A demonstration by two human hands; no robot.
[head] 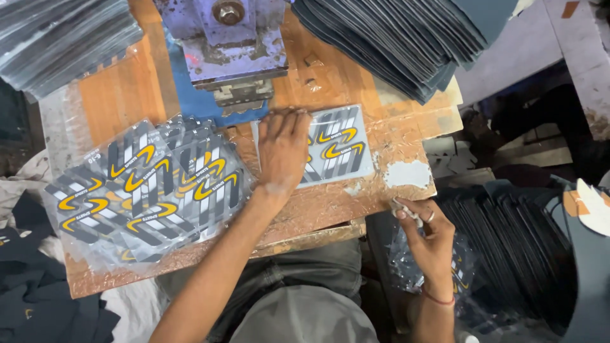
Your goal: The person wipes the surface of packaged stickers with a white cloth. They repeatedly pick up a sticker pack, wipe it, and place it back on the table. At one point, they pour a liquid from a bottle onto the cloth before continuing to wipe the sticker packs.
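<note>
Worn wooden bench (356, 209), left hand (281, 152) flat on crosswise printed sheet (340, 149).

A wooden board (127, 95) carries a blue metal press (232, 47) at its far edge. A pile of printed grey, black and yellow sheets (143, 190) lies on its left side. Dark sheet stacks sit at top left (60, 38), top right (406, 38) and lower right (515, 248). Dark cloth (38, 311) lies at bottom left.
</note>
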